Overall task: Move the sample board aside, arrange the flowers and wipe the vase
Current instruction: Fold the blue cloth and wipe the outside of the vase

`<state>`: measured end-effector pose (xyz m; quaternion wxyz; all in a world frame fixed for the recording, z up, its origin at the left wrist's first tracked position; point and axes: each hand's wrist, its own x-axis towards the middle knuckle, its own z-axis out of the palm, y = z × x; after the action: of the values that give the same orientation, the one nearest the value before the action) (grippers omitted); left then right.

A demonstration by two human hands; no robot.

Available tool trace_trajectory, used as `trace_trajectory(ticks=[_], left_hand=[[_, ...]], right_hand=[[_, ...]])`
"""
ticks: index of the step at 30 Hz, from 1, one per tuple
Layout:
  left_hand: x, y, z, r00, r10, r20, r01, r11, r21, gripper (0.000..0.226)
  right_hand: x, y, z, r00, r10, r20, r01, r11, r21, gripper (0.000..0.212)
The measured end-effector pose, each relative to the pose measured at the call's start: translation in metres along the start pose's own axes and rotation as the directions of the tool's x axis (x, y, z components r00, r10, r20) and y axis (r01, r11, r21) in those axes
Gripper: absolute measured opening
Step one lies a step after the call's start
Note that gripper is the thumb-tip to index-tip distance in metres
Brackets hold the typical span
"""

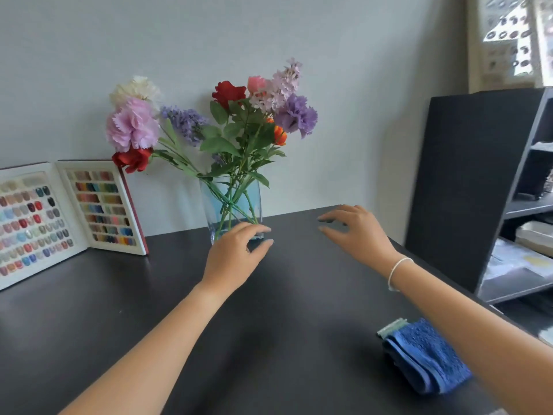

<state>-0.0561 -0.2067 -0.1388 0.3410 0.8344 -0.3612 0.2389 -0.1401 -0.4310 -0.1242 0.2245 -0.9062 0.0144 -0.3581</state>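
Left hand [235, 253] loosely curled at vase [232, 205] base, right hand [354, 232] hovering spread

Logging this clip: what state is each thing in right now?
sample board: open, standing at the table's left
vase: upright, holding flowers
flowers: spread loosely in the vase
blue cloth: folded, lying untouched
left hand: open, at the vase's base
right hand: open, above the table

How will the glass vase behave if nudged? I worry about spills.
The vase looks top-heavy: the flowers spread wide above its narrow body, so it may tip. Its smooth glass likely slips in the hands. Whether it holds water is unclear.
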Motion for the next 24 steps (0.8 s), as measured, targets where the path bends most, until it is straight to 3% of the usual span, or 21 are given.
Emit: trace_trajectory(ticks=[5,12,19,24], left_hand=[[-0.032,0.053,0.041,0.976,0.035,0.215,-0.005,0.991,-0.135,0.017],[-0.079,0.122,0.083,0.853,0.219,0.474,-0.093,0.957,-0.275,0.028],[-0.103,0.144,0.087,0.775,0.371,0.511,-0.328,0.928,-0.177,0.069],[-0.108,0.145,0.087,0.844,0.379,0.378,-0.356,0.925,-0.133,0.041]], right_hand=[[-0.057,0.035,-0.045,0.98,0.141,0.138,-0.14,0.99,-0.016,0.014],[-0.136,0.07,-0.099,0.916,0.177,0.36,-0.187,0.982,-0.009,0.018],[-0.17,0.079,-0.114,0.889,0.058,0.454,-0.051,0.998,-0.027,0.03],[-0.175,0.084,-0.119,0.835,0.059,0.547,-0.032,0.998,-0.059,0.05]])
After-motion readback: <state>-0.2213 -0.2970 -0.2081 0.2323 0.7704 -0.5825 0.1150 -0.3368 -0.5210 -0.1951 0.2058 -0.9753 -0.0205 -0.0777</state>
